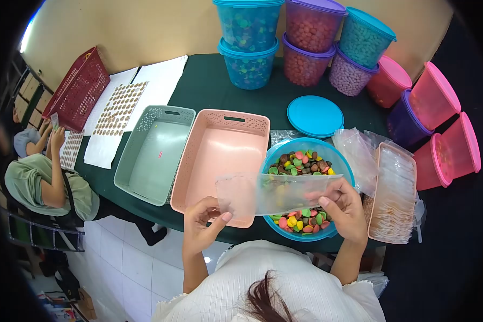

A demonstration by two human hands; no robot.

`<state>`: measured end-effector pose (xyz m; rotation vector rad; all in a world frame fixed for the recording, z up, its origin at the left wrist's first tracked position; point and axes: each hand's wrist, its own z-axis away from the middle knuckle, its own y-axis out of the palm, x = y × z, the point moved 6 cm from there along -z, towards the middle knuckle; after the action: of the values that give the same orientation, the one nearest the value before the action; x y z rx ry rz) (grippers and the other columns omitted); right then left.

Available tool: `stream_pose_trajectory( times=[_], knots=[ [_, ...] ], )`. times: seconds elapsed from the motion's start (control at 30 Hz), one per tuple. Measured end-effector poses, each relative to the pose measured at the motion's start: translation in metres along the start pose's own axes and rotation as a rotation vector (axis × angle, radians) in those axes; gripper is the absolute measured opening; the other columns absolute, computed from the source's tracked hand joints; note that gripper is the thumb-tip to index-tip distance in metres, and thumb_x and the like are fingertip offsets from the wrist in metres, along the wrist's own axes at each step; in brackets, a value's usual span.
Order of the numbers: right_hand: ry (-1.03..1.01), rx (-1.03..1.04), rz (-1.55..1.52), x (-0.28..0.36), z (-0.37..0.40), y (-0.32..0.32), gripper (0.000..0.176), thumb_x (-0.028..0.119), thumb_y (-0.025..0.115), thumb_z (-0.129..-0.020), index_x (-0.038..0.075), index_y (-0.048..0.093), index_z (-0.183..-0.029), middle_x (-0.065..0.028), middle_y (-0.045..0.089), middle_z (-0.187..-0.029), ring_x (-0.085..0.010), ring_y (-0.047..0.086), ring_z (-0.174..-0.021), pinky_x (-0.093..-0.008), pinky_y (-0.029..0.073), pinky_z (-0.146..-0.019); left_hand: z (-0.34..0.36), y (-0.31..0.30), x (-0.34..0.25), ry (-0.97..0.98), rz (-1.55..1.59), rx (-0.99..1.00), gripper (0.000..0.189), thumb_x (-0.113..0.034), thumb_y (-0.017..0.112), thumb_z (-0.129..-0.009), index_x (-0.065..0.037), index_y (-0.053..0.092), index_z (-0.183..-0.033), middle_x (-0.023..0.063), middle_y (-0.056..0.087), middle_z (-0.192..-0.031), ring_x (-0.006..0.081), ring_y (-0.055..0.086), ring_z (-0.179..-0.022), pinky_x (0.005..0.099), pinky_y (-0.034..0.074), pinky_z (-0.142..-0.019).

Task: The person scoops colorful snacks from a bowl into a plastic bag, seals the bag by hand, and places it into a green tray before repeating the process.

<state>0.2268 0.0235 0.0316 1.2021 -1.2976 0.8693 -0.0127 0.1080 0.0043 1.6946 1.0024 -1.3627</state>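
A clear plastic bag (292, 194) is stretched flat between my two hands, above a blue tub (346, 161) of colourful candies (306, 219). My left hand (205, 221) pinches the bag's left end, over the near edge of the pink basket (220, 161). At the bag's right end, my right hand (342, 208) holds it between thumb and fingers, over the tub's right side. Through the bag the candies show blurred. No candy can be made out inside the bag.
Left of the pink basket stands a green basket (158, 153). A blue lid (315, 115), loose plastic bags (357, 155) and a tray of packets (394, 193) lie around the tub. Lidded tubs (250, 67) line the back. Two people sit at the far left.
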Motion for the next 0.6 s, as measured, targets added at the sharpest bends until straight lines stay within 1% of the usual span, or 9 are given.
stream_pose_trajectory(
  times=[0.07, 0.1, 0.17, 0.3, 0.4, 0.47, 0.5, 0.57, 0.6],
  knots=[
    [0.055, 0.069, 0.001, -0.003, 0.001, 0.006, 0.009, -0.002, 0.047, -0.084, 0.0, 0.043, -0.092, -0.0186, 0.059, -0.1, -0.0172, 0.059, -0.086, -0.029, 0.047, -0.078, -0.002, 0.001, -0.005, 0.02, 0.009, -0.067, 0.011, 0.002, 0.062, -0.074, 0.003, 0.059, -0.084, 0.0072, 0.06, -0.077, 0.0134, 0.06, -0.073, 0.0245, 0.048, -0.067],
    [0.054, 0.069, 0.002, -0.002, 0.001, 0.007, 0.009, -0.002, 0.047, -0.084, 0.0, 0.043, -0.092, -0.0186, 0.059, -0.1, -0.0172, 0.059, -0.086, -0.029, 0.047, -0.078, -0.002, -0.001, -0.003, 0.021, 0.01, -0.067, 0.011, 0.002, 0.062, -0.074, 0.003, 0.059, -0.084, 0.0072, 0.06, -0.077, 0.0134, 0.06, -0.073, 0.0245, 0.048, -0.067],
    [0.073, 0.109, -0.036, 0.001, 0.001, 0.011, 0.008, -0.001, 0.046, -0.085, 0.0, 0.043, -0.091, -0.0193, 0.058, -0.101, -0.0187, 0.059, -0.088, -0.0292, 0.047, -0.078, -0.001, -0.009, -0.002, 0.113, -0.062, -0.078, 0.007, 0.001, 0.061, -0.074, 0.003, 0.06, -0.08, 0.0066, 0.06, -0.072, 0.0108, 0.055, -0.064, 0.0218, 0.043, -0.058],
    [0.105, 0.103, -0.058, 0.001, 0.002, 0.013, 0.008, -0.001, 0.046, -0.085, 0.0, 0.042, -0.092, -0.0186, 0.056, -0.104, -0.0184, 0.058, -0.089, -0.0288, 0.047, -0.078, 0.001, -0.017, -0.005, 0.2, -0.107, -0.069, 0.004, 0.001, 0.06, -0.074, 0.002, 0.06, -0.077, 0.0061, 0.058, -0.067, 0.0095, 0.048, -0.057, 0.0218, 0.037, -0.052],
    [0.079, 0.112, -0.087, -0.003, 0.001, 0.017, 0.008, -0.001, 0.046, -0.084, 0.001, 0.043, -0.091, -0.0179, 0.055, -0.106, -0.0165, 0.058, -0.089, -0.0291, 0.047, -0.078, 0.002, -0.02, 0.004, 0.118, -0.019, -0.092, 0.003, 0.001, 0.06, -0.073, 0.003, 0.06, -0.076, 0.0053, 0.058, -0.068, 0.0101, 0.047, -0.059, 0.0226, 0.036, -0.055],
    [0.08, 0.086, -0.028, -0.015, 0.0, 0.017, 0.01, 0.002, 0.046, -0.085, 0.0, 0.045, -0.095, -0.0157, 0.054, -0.108, -0.0153, 0.057, -0.087, -0.0285, 0.047, -0.078, -0.001, -0.027, 0.019, -0.016, -0.093, -0.177, 0.016, -0.001, 0.061, -0.072, 0.002, 0.058, -0.088, 0.0081, 0.058, -0.085, 0.0124, 0.051, -0.073, 0.0242, 0.04, -0.066],
    [0.078, 0.082, -0.029, -0.014, 0.0, 0.018, 0.01, 0.002, 0.046, -0.085, 0.0, 0.045, -0.095, -0.0157, 0.054, -0.108, -0.0153, 0.057, -0.087, -0.0285, 0.047, -0.078, -0.003, -0.026, 0.017, -0.015, -0.094, -0.173, 0.016, -0.001, 0.061, -0.072, 0.002, 0.058, -0.088, 0.0081, 0.058, -0.085, 0.0124, 0.051, -0.073, 0.0242, 0.04, -0.066],
    [0.005, 0.068, 0.037, -0.008, 0.0, 0.023, 0.017, 0.006, 0.048, -0.085, -0.001, 0.046, -0.101, -0.0106, 0.056, -0.102, -0.013, 0.057, -0.084, -0.0259, 0.046, -0.074, 0.002, -0.029, -0.014, 0.272, -0.376, -0.43, 0.044, -0.013, 0.069, -0.07, -0.002, 0.048, -0.108, 0.0109, 0.049, -0.11, 0.0186, 0.049, -0.096, 0.032, 0.04, -0.083],
    [0.009, 0.056, 0.036, -0.01, 0.003, 0.026, 0.017, 0.006, 0.048, -0.085, -0.001, 0.046, -0.101, -0.0106, 0.056, -0.102, -0.013, 0.057, -0.084, -0.0259, 0.046, -0.074, 0.005, -0.023, -0.023, 0.267, -0.374, -0.418, 0.044, -0.013, 0.069, -0.07, -0.002, 0.048, -0.108, 0.0109, 0.049, -0.11, 0.0186, 0.049, -0.096, 0.032, 0.04, -0.083]
  ],
)
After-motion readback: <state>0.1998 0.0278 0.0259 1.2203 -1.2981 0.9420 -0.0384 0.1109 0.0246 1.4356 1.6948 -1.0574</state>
